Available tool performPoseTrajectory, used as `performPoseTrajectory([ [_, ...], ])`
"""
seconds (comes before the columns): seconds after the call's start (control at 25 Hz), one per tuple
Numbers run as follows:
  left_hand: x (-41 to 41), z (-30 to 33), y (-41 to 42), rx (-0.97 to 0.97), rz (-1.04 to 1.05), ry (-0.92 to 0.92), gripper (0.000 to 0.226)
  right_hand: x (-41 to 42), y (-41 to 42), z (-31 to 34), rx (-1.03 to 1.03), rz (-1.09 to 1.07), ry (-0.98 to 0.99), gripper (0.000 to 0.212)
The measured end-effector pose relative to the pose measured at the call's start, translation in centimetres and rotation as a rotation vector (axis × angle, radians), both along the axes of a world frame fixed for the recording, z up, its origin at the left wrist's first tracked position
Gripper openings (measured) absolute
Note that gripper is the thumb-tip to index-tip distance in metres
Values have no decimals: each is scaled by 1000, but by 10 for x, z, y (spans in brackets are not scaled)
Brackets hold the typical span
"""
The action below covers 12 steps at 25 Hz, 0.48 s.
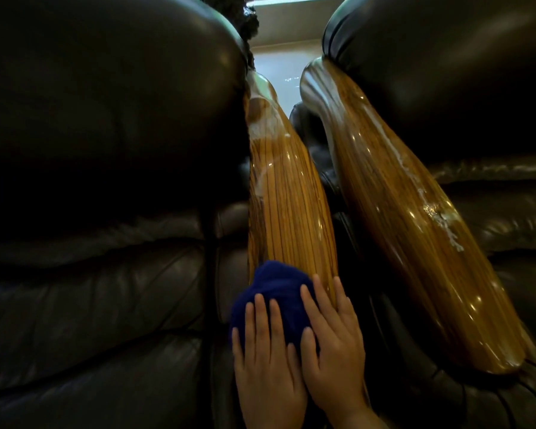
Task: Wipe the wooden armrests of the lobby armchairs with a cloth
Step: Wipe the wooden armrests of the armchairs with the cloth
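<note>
Two glossy wooden armrests run side by side between two dark leather armchairs. A bunched dark blue cloth (277,292) lies on the near end of the left armrest (287,199). My left hand (265,363) presses flat on the cloth, fingers spread. My right hand (331,339) lies beside it, fingers partly on the cloth and partly on the wood. The right armrest (415,230) carries a whitish wet streak along its right side. A pale smear also shows on the far part of the left armrest.
The left armchair (106,181) fills the left half of the view and the right armchair (464,88) the upper right. A narrow dark gap separates the two armrests. Pale floor (279,66) and a dark leafy shape (239,17) show beyond.
</note>
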<state>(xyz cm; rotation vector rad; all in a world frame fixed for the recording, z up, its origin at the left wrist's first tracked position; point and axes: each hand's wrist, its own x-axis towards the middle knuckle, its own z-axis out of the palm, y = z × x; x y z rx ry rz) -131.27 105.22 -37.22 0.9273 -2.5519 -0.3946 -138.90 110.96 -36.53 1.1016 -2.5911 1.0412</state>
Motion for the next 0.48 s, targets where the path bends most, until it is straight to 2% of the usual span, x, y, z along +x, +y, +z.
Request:
performPoseTrajectory([
  [0.24, -46, 23, -40, -43, -29, -45, 59, -48, -36, 20, -72, -42, 5, 49],
  [0.48, -125, 51, -105, 0, -61, -43, 57, -125, -98, 52, -15, -67, -10, 54],
])
